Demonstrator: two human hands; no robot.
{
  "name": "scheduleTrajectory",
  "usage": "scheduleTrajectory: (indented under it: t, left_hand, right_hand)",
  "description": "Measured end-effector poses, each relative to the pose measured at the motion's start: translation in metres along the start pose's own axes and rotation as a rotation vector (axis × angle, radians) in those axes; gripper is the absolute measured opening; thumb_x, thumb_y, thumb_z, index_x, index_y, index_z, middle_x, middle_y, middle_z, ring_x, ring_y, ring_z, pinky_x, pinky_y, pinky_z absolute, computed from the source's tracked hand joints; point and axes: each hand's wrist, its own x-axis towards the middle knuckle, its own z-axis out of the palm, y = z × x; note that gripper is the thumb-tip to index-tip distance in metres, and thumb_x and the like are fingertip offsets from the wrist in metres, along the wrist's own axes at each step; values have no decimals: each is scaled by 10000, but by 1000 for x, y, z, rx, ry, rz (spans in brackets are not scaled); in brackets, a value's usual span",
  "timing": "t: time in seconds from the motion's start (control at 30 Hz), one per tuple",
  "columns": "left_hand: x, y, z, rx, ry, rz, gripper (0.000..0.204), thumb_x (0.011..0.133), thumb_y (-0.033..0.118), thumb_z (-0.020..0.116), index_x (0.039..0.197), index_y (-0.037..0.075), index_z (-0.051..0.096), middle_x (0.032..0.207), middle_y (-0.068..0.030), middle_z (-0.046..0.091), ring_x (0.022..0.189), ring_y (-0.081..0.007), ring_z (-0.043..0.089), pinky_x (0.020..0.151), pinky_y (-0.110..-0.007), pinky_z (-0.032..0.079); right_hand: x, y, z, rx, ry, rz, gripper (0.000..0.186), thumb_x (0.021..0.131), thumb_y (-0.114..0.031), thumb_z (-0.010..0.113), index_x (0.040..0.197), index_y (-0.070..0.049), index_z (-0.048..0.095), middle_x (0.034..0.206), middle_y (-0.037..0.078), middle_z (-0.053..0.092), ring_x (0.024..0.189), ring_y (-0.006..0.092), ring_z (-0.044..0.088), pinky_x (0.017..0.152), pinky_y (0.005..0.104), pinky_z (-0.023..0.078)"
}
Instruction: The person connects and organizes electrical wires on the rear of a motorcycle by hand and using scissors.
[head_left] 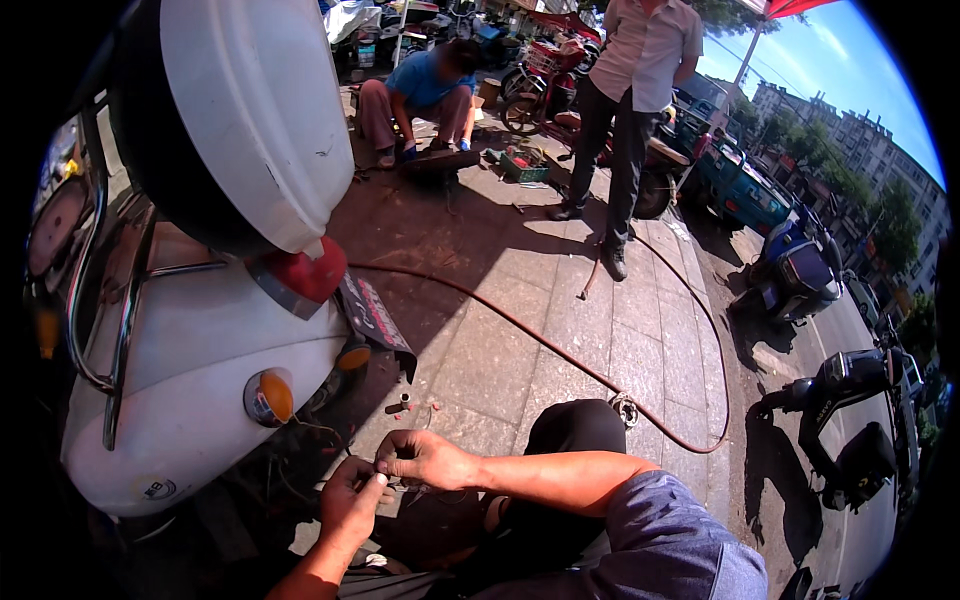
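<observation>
My left hand (pixel 349 502) and my right hand (pixel 432 463) meet in front of me beside the white scooter (pixel 190 390). Both are closed in a pinch, fingertips touching, on something too small to make out. From the orange turn signal (pixel 269 397) on the scooter's rear, a thin wire (pixel 325 430) hangs down toward my left fingers; its end is hidden there. Above the tail sits a red rear light (pixel 305 277), under a large white and black top box (pixel 255 120).
A brown hose (pixel 540 340) curves over the paving past my knee. Small parts (pixel 404 401) lie just beyond my hands. Farther off, one person (pixel 425 95) crouches near a green tool crate (pixel 524 166) and another person (pixel 640 90) stands. Parked scooters (pixel 795 265) line the right side.
</observation>
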Motion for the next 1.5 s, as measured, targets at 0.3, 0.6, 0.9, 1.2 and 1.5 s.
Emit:
scheduleTrajectory:
  t: [0.3, 0.6, 0.9, 1.2, 1.5]
  left_hand:
    - [1, -1, -4, -66, 11, 30, 113, 1026, 115, 667, 1042, 31, 593, 951, -74, 649, 749, -157, 688, 662, -323, 629]
    - [5, 1, -14, -142, 22, -73, 126, 1014, 183, 664, 1009, 69, 611, 826, -24, 601, 622, -112, 576, 504, -292, 520]
    - [-2, 2, -14, -101, -43, -187, 159, 1021, 210, 662, 945, 72, 638, 711, 20, 527, 580, -72, 491, 478, -266, 465]
    - [-6, -9, -28, -9, 70, -297, 192, 1088, 271, 589, 1057, 84, 612, 769, 0, 570, 592, -80, 496, 511, -265, 456]
    - [-6, -23, -42, -166, 114, -310, 162, 1081, 230, 583, 1070, 71, 606, 867, -35, 626, 693, -120, 559, 609, -306, 505]
  right_hand:
    - [4, 8, -2, -141, -1, -79, 195, 1051, -210, 677, 1113, -28, 645, 966, 18, 679, 887, 111, 615, 794, 302, 536]
    - [-5, -5, 3, -360, -14, -151, 179, 1026, -161, 681, 1119, -14, 636, 963, 90, 671, 929, 168, 642, 848, 347, 540]
    - [1, 0, -3, -387, -50, -238, 208, 1010, -188, 726, 1091, -5, 670, 1039, 135, 691, 990, 255, 667, 896, 381, 537]
    - [29, 36, -9, -497, 221, -81, 266, 953, -181, 671, 1163, -18, 672, 1024, 194, 738, 958, 350, 731, 858, 447, 575]
    - [59, 49, -10, -717, 298, -352, 291, 888, -72, 689, 1179, -67, 697, 1028, 176, 713, 980, 376, 718, 864, 446, 579]
